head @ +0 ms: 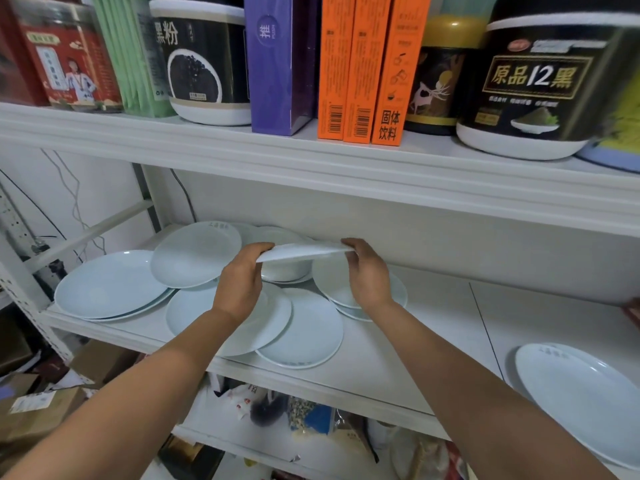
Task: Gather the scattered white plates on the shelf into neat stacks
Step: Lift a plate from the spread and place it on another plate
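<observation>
Two bare forearms [145, 393] reach in from below. The left hand [239, 282] and right hand [367, 275] pinch opposite rims of a white plate [304, 252], held tilted between their curled fingers. Beneath the fingers, scattered plates [194, 254] overlap on the shelf [398, 341]. A lone plate [581, 400] lies well to their right.

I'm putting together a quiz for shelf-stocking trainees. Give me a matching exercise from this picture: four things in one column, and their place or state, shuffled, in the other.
Things
1. middle plate
2. far-right plate
3. orange boxes
4. left-rear plate

Places or states
A. standing upright side by side on the upper shelf
B. propped at a slant on other plates
C. held by its rim between left hand and right hand
D. lying flat, apart from the rest

Pairs: 1-C, 2-D, 3-A, 4-B
</observation>
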